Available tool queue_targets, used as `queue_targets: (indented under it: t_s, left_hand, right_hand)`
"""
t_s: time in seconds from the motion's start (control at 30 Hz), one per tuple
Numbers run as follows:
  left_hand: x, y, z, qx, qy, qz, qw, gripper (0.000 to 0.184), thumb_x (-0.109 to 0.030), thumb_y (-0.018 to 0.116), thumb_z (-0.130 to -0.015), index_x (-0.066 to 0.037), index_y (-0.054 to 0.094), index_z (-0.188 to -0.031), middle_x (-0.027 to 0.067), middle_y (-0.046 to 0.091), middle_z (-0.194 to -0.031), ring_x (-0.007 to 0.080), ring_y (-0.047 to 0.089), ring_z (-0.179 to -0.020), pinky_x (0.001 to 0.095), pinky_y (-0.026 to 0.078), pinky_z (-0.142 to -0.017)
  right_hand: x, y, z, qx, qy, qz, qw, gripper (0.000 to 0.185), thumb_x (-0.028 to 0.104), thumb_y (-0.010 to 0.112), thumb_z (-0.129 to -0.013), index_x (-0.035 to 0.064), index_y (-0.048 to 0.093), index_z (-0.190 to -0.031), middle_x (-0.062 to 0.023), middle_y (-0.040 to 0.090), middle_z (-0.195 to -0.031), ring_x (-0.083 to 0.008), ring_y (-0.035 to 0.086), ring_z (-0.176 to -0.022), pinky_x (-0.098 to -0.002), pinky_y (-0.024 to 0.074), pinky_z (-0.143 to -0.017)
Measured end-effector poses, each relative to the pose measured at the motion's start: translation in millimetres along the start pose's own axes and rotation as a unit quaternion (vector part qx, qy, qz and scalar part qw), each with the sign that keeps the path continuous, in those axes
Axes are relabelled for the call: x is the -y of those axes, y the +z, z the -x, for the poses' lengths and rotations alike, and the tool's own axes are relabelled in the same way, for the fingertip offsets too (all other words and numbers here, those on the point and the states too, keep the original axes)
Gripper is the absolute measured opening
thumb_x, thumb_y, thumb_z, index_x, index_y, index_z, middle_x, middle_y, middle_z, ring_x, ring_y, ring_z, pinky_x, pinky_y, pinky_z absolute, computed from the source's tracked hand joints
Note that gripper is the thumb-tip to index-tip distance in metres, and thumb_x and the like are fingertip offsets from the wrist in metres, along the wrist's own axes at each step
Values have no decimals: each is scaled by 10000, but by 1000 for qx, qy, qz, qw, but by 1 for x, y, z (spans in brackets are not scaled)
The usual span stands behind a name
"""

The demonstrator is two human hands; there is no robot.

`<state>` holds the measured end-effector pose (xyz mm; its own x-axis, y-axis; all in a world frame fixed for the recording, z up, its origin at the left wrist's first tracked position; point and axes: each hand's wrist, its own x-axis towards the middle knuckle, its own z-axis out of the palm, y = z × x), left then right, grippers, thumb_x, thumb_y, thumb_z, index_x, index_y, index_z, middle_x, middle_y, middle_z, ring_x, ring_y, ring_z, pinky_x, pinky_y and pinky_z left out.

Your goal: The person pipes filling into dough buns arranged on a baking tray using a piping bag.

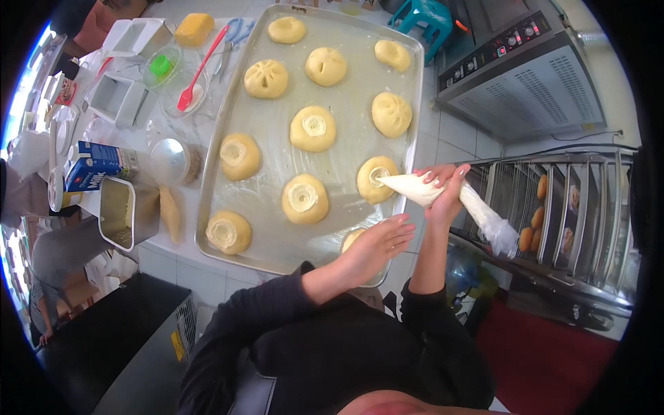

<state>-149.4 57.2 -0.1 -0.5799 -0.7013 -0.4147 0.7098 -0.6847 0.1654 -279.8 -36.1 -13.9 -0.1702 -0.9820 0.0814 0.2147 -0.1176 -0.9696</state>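
Observation:
My right hand [445,190] is wrapped round a piping bag [415,188] of pale cream, whose tip touches the cream ring on a dough bun [373,190] at the tray's right side. Over the tray's lower right edge my left hand [377,247] is held flat with its fingers stretched out, holding nothing and partly hiding another bun [353,238]. The large metal tray [270,152] carries several round yellow buns. Some, such as the lower middle bun [304,199], bear cream on top; the upper ones show only dents or creases.
Left of the tray stand a milk carton [100,167], a metal loaf tin [119,214], a jar [171,162] and a red spatula [200,69]. An oven [519,76] is at the upper right, above a rack [595,228] of baked goods. Other people are at the left.

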Motion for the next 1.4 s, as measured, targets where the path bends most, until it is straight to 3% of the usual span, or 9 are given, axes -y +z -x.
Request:
queue_targets:
  t_s: [0.13, 0.27, 0.33, 0.67, 0.83, 1.03, 1.4]
  left_hand:
    - [1, 24, -48, -28, 9, 65, 997, 485, -382, 320, -860, -50, 289, -1213, 73, 414, -1139, 161, 368, -1087, 323, 246, -938]
    - [5, 32, -72, -23, 105, 87, 990, 492, -443, 296, -853, -89, 297, -1194, 52, 390, -1157, 138, 347, -1108, 302, 266, -924]
    - [7, 38, -75, -55, 132, 86, 986, 490, -462, 277, -852, -102, 299, -1184, 45, 394, -1150, 130, 347, -1107, 286, 274, -917]
    - [4, 39, -77, -80, 149, 81, 982, 464, -415, 269, -869, -68, 298, -1175, 52, 408, -1129, 139, 358, -1097, 281, 284, -915]
    - [-2, 45, -77, -109, 145, 62, 981, 436, -383, 296, -870, -59, 316, -1162, 63, 415, -1111, 143, 376, -1076, 281, 299, -899]
    - [1, 37, -85, -52, 140, 88, 985, 426, -363, 307, -869, -53, 319, -1161, 69, 414, -1107, 148, 380, -1070, 288, 304, -895]
    - [8, 39, -86, -37, 83, 142, 986, 416, -362, 320, -867, -60, 332, -1153, 52, 427, -1100, 137, 389, -1057, 281, 309, -887]
  right_hand:
    - [-2, 9, 5, 8, 0, 57, 998, 482, 434, 245, -868, 83, 314, -546, -77, 418, -535, -218, 495, -583, -398, 447, -647]
    - [-6, 11, 6, 2, -34, 59, 998, 491, 425, 266, -867, 84, 304, -516, -73, 411, -522, -209, 486, -550, -372, 447, -636]
    - [-6, 13, 4, 2, -42, 24, 999, 486, 388, 309, -868, 60, 328, -510, -90, 435, -511, -201, 490, -521, -331, 435, -564]
    - [-14, 14, 0, -29, -49, 87, 995, 528, 403, 321, -862, 36, 354, -484, -93, 457, -489, -186, 468, -467, -302, 426, -516]
    - [-11, 22, -2, -41, -68, 82, 993, 483, 405, 314, -861, 94, 293, -493, -46, 365, -472, -180, 455, -489, -358, 453, -592]
    - [-10, 15, -8, -60, -98, 99, 988, 482, 394, 328, -861, 91, 298, -486, -49, 365, -468, -178, 447, -477, -369, 451, -595]
    - [0, 8, -3, -66, -105, 116, 985, 474, 364, 333, -867, 86, 297, -485, -51, 352, -458, -171, 437, -473, -369, 447, -595]
